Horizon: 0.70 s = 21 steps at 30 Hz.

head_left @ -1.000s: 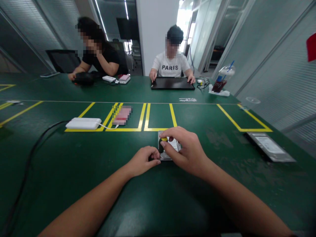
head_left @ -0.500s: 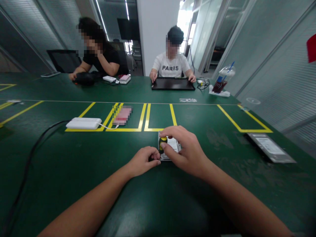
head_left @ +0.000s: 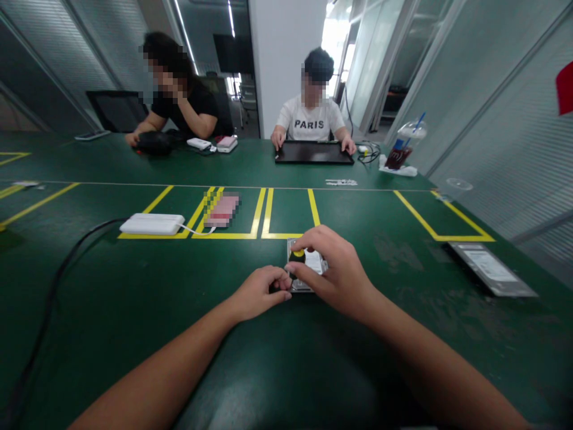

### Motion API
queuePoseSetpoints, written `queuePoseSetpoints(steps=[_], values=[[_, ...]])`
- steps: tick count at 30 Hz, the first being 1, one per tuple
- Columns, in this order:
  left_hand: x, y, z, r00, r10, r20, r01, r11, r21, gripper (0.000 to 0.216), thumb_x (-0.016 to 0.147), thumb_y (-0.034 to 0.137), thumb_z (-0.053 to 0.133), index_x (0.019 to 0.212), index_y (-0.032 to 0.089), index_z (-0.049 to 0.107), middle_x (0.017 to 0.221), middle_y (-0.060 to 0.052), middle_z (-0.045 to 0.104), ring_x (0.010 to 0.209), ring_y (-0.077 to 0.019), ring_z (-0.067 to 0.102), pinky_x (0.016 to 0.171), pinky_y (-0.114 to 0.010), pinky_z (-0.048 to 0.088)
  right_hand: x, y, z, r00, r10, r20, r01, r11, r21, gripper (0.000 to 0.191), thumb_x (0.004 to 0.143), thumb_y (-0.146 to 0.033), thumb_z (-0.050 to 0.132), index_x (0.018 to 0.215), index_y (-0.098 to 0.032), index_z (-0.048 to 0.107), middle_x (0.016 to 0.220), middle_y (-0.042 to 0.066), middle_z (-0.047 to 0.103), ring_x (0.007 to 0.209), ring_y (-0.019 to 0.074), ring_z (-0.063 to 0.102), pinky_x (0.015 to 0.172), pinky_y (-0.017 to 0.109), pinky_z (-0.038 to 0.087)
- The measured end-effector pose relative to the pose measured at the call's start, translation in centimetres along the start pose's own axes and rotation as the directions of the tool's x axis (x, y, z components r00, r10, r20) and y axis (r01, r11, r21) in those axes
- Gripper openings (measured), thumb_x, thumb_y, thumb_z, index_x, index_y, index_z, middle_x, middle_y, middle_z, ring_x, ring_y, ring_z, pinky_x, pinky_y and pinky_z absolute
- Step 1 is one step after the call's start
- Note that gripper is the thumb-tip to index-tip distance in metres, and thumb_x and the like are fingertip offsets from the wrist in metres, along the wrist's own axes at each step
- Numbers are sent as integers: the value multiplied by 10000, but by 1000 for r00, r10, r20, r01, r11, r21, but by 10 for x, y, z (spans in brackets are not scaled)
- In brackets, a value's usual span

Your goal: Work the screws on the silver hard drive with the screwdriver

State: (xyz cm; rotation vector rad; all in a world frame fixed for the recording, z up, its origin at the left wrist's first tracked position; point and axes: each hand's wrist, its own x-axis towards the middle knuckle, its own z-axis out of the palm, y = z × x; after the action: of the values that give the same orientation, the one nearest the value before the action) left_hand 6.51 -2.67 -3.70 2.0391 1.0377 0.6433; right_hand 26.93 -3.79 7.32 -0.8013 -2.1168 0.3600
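Observation:
A small hard drive (head_left: 315, 263) with a silver rim and a white label lies flat on the green table. My right hand (head_left: 342, 272) reaches over it, thumb and fingers closed around the stubby yellow-and-black handle of a screwdriver (head_left: 298, 257). The screwdriver stands nearly upright over the drive's left side; its tip is hidden. At the drive's near left edge, my left hand (head_left: 264, 291) has its fingers curled and its thumb against the corner, close to the screwdriver's lower end. Part of the drive is covered by my right hand.
A larger hard drive (head_left: 492, 269) lies to the right. On the left, a white power bank (head_left: 152, 224) is cabled to a pink phone (head_left: 224, 210). Across the table, one person (head_left: 308, 116) holds a black panel (head_left: 314, 152); another (head_left: 183, 101) sits left. A drink cup (head_left: 400, 149) stands far right.
My right thumb and fingers have shifted slightly around the screwdriver handle, and its top has tilted or turned a little to the right. My left hand stays at the drive's edge.

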Motion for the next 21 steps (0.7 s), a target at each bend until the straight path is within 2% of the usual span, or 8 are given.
queuePoseSetpoints(steps=[6, 12, 17, 21], values=[[0, 3, -2, 1000, 19, -7, -20, 1000, -11, 79, 820, 237, 691, 826, 180, 636, 792, 19, 610, 751, -149, 553, 698, -257, 422, -1, 0, -1, 1000, 11, -15, -11, 999, -40, 193, 846, -160, 618, 1037, -184, 617, 933, 36, 666, 859, 165, 581, 769, 310, 458], [0, 3, -2, 1000, 17, -3, -17, 1000, -10, 75, 819, 223, 698, 824, 180, 636, 786, 21, 613, 761, -153, 565, 701, -257, 420, 0, 3, 0, 1000, 3, -14, -3, 1000, -19, 149, 855, -247, 670, 982, -190, 616, 941, 51, 652, 884, 178, 574, 781, 320, 462], [0, 3, -1, 1000, 18, -13, -18, 1000, -3, 75, 813, 215, 704, 823, 181, 637, 778, 24, 603, 746, -149, 551, 691, -256, 409, 0, 2, 1, 999, 23, -26, -24, 999, -28, 206, 848, -178, 639, 1053, -181, 617, 935, 34, 674, 848, 162, 581, 759, 305, 455], [0, 2, -1, 1000, 20, -13, -20, 1000, 3, 68, 807, 195, 701, 811, 179, 636, 764, 31, 601, 733, -143, 548, 690, -254, 404, 1, 3, 4, 1000, 10, -12, -10, 1000, -7, 198, 842, -209, 669, 1030, -158, 633, 964, 56, 663, 885, 170, 581, 788, 312, 455]])
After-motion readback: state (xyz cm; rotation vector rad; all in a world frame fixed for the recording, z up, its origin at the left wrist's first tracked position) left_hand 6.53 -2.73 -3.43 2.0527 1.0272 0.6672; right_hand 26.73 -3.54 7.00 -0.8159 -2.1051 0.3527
